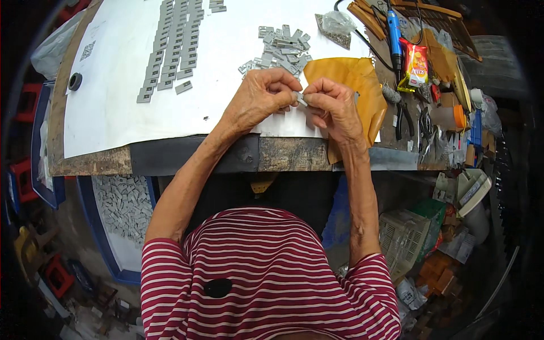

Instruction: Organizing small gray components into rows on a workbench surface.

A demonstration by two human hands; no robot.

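Note:
Between my two hands, over the near edge of the white sheet, is a small grey rectangular piece [301,100]. My left hand [258,99] pinches it from the left with thumb and forefinger. From the right, my right hand [335,107] closes its thumb and fingertips on the same piece, and fingers partly cover it. Just beyond the hands lies a loose heap of similar grey pieces [283,48]. Farther left, more of them form long overlapping rows [170,51], with one single piece [183,87] lying apart at the near end.
Yellow-brown paper [345,73] lies under and beside my right hand. A clear bag of small parts [335,28], a blue electric screwdriver [394,34], a red snack packet [415,65] and pliers [404,122] occupy the right. A black ring [75,81] sits far left; a blue bin [105,238] of grey pieces stands below.

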